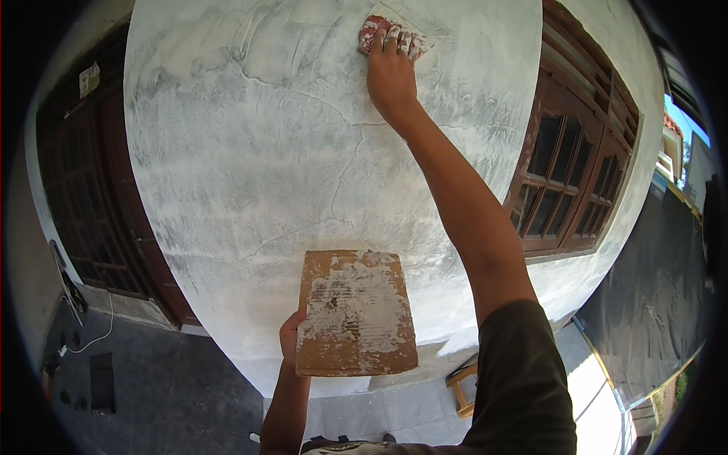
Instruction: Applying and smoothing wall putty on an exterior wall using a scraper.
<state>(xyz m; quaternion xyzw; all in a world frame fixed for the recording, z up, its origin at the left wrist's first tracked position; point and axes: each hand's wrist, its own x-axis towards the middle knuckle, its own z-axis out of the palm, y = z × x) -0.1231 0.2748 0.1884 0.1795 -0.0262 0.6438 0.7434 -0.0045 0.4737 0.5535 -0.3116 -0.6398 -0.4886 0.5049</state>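
Observation:
My left hand (290,338) grips the left edge of a brown cardboard piece (312,359), its fingers hidden underneath. Patchy white putty (371,303) is smeared over the cardboard's upper face. High on the wall, my right hand (392,76) is closed on a red putty scraper (369,32) crusted with white. The fingers press the scraper against the pale wall (265,152), where curved streaks run to its left. Below the scraper, thin cracks (343,178) branch down the whitish grey surface.
A dark brown door (136,197) stands left of the wall, and a wooden window (569,167) is set in at the right. A small wooden stool (464,390) sits low by the wall. A white cable (106,326) trails on the dark floor. A black sheet (644,288) hangs far right.

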